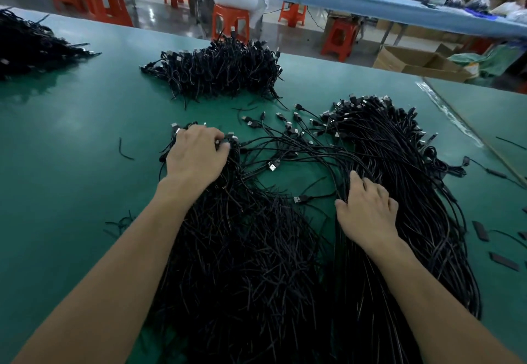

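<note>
Head view: the left grip (196, 155), a bare hand, has its fingers curled down over the plug ends of the left cable bundle (236, 249) and clutches them at the bundle's far end. The right grip (368, 212) lies on the near-left edge of the right cable bundle (399, 164), fingers bent with their tips among the strands; I cannot tell whether they pinch a cable. Both bundles lie on the green counter (85, 135), fanning toward the near edge. Between them, loose plugs (285, 132) spread out flat. Farther off sits a tangled cable pile (222, 69), with another pile (28, 44) at far left. Small black strips (503, 261) lie near the right edge.
</note>
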{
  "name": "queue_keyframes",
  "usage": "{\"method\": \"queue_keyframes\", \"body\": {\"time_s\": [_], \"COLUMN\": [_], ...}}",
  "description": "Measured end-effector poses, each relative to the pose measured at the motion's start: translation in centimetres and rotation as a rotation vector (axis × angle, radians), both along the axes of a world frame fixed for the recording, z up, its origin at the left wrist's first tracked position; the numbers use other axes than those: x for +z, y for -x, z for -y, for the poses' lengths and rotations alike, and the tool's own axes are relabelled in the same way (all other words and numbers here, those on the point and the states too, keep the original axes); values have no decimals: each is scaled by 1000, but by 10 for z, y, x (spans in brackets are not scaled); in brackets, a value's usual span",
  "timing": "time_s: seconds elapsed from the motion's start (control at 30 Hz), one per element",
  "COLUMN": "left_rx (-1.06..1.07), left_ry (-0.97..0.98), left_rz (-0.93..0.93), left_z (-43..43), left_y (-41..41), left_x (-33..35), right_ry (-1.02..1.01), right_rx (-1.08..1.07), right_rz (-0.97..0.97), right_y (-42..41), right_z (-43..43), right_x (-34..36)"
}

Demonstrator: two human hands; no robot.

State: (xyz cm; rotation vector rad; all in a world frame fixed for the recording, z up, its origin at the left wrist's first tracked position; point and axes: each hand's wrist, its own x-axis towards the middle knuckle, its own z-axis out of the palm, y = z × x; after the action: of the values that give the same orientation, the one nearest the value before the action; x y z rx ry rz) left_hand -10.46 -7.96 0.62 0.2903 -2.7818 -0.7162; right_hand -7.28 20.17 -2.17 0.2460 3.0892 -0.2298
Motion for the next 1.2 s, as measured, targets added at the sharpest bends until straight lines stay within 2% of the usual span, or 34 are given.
{"method": "queue_keyframes", "body": {"time_s": [0.2,0.37,0.53,0.57,0.63,0.73,0.8,0.9,1.0,1.03,1.13,1.2], "left_rx": [30,-42,30,-11,-194,-497,-594,-519,-415,-370,-327,-445], "left_ry": [115,85,162,165,89,-84,-204,-473,-755,-781,-696,-690], "left_rz": [-124,-224,-249,-279,-268,5,29,-171,-268,-303,-421,-295], "left_z": [-16,-33,-37,-37,-38,-41,-47,-52,-50,-47,-35,-29], "left_y": [-15,-26,-34,-35,-33,-28,-28,-29,-31,-33,-47,-57], "left_x": [3,6,6,8,11,11,9,7,15,17,23,26], "right_ry": [-49,-6,-89,-47,221,634,751,883,1023,1054,1079,1025], "right_rx": [-12,127,289,365,473,566,626,704,687,638,458,404], "right_rz": [-10,-6,-155,-137,-57,-203,-252,-258,-346,-375,-468,-483], "right_y": [18,40,48,46,39,20,4,-16,-25,-25,-18,-15], "right_z": [11,21,32,37,48,66,75,78,71,66,47,39], "right_x": [-2,-3,7,11,19,39,56,80,95,96,95,91]}}
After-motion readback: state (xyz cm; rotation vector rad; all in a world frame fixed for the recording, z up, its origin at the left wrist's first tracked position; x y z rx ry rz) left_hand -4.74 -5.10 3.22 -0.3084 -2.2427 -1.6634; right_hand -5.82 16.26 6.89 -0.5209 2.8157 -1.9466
